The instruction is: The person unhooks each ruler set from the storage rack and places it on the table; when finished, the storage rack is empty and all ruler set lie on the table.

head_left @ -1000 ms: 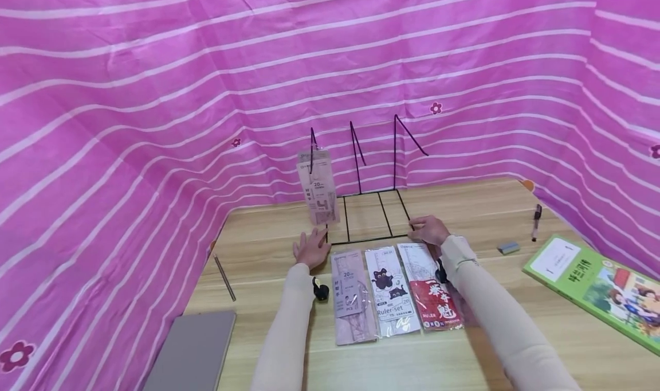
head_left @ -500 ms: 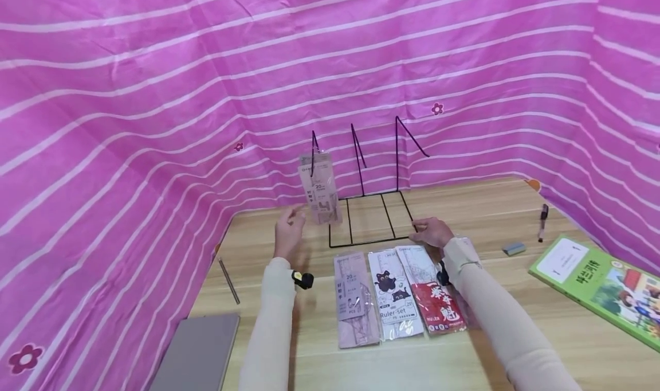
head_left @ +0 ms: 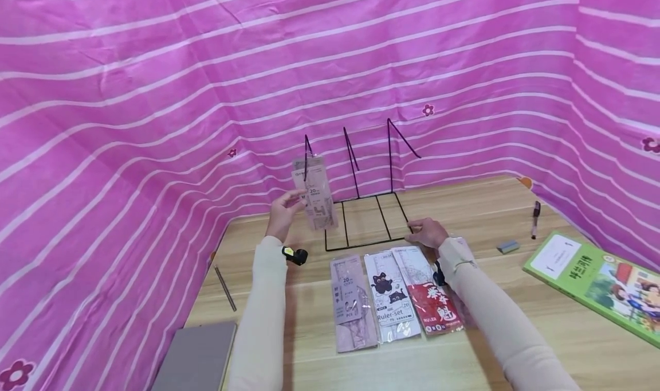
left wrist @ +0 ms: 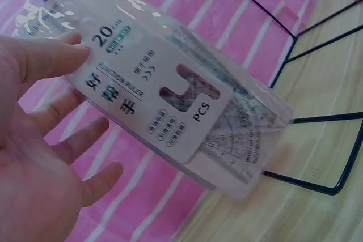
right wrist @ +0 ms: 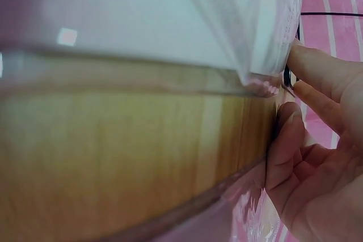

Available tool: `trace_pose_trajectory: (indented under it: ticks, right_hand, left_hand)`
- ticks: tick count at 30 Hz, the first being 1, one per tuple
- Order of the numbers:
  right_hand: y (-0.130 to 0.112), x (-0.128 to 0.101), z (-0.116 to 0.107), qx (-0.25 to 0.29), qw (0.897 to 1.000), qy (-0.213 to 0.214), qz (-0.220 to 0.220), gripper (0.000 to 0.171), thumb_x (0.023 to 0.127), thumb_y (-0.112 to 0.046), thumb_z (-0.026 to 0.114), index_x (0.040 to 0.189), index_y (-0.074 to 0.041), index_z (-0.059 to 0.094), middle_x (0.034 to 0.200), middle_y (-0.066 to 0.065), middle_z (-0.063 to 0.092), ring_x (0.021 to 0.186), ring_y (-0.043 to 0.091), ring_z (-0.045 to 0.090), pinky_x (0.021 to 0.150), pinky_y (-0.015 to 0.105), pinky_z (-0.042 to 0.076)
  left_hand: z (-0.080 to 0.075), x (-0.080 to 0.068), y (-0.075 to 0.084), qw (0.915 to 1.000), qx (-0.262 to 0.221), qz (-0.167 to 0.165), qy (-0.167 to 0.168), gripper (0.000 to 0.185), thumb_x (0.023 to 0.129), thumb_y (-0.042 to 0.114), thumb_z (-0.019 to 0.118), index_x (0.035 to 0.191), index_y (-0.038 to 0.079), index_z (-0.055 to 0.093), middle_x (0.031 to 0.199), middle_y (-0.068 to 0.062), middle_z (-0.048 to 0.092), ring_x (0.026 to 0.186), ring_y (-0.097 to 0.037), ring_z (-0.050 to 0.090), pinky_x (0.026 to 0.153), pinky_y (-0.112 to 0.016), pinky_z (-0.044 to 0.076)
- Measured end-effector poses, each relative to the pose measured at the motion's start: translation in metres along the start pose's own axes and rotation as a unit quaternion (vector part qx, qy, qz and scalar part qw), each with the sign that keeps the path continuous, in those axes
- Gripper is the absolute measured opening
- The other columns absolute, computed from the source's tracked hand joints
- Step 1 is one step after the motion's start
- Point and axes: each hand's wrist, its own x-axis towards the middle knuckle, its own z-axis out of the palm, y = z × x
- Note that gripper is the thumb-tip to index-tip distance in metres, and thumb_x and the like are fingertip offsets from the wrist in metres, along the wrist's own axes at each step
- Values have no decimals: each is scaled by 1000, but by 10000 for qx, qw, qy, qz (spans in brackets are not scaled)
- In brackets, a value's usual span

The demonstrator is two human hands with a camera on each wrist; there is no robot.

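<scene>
In the head view, a packaged ruler set (head_left: 315, 199) hangs from the left hook of a black wire rack (head_left: 356, 246). My left hand (head_left: 282, 214) pinches its left edge; in the left wrist view, the thumb (left wrist: 54, 59) lies over the packet's front and the other fingers are spread below. My right hand (head_left: 429, 232) holds the rack's right front side; in the right wrist view, fingers lie at the dark wire, partly hidden by a packet. Before the rack lie a pink ruler packet (head_left: 356, 325), a cat ruler packet (head_left: 387, 288) and a red-and-white ruler packet (head_left: 433, 302).
A green book (head_left: 603, 288), an eraser (head_left: 507, 247) and a pen (head_left: 535, 219) lie to the right. On the left are a thin dark stick (head_left: 224, 288) and a grey flat object (head_left: 196, 354). A pink striped cloth (head_left: 319, 64) hangs behind the wooden table.
My left hand has left the rack's left front corner, moved left and up, and taken hold of the hanging packet's edge. My right hand stays at the rack. The view shifts slightly.
</scene>
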Motion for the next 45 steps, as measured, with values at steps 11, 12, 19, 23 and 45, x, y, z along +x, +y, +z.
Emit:
trace_pose_trajectory:
  ticks: [11, 12, 19, 23, 45]
  right_hand:
    - [1, 2, 4, 171, 9995, -32, 260, 59, 91, -22, 75, 143, -3, 54, 146, 32, 48, 131, 48, 49, 110, 58, 40]
    - [1, 2, 4, 148, 9996, -22, 232, 59, 91, -23, 75, 143, -3, 54, 145, 32, 49, 130, 48, 50, 109, 57, 40]
    - [0, 2, 1, 342, 9989, -80, 323, 60, 92, -22, 74, 145, -3, 52, 145, 32, 48, 128, 46, 51, 109, 57, 41]
    - [-1, 1, 1, 277, 9993, -68, 249, 60, 92, -22, 74, 144, -3, 53, 144, 33, 49, 129, 47, 51, 110, 57, 40]
    - [-2, -1, 0, 256, 9995, -59, 188, 59, 93, -20, 73, 144, -2, 51, 142, 34, 50, 126, 48, 52, 108, 58, 40]
  left_hand:
    - [4, 5, -5, 9999, 10, 53, 94, 36, 90, -3, 69, 124, 7, 69, 130, -11, 66, 115, -20, 63, 103, -38, 52]
    - [4, 6, -5, 9999, -10, 75, 119, 36, 90, -3, 69, 124, 7, 70, 127, -11, 68, 112, -19, 63, 102, -37, 52]
    - [2, 3, -5, 9995, -72, 228, 198, 34, 88, -2, 71, 121, 8, 71, 111, -4, 69, 99, -12, 65, 93, -27, 56]
    - [1, -2, -6, 9983, -74, 495, 294, 34, 87, -3, 73, 120, 5, 72, 99, -3, 70, 90, -11, 65, 86, -23, 57]
    - [-6, -40, -4, 9961, -116, 853, 191, 37, 86, 1, 77, 122, 5, 70, 89, -4, 63, 82, -12, 65, 79, -24, 58]
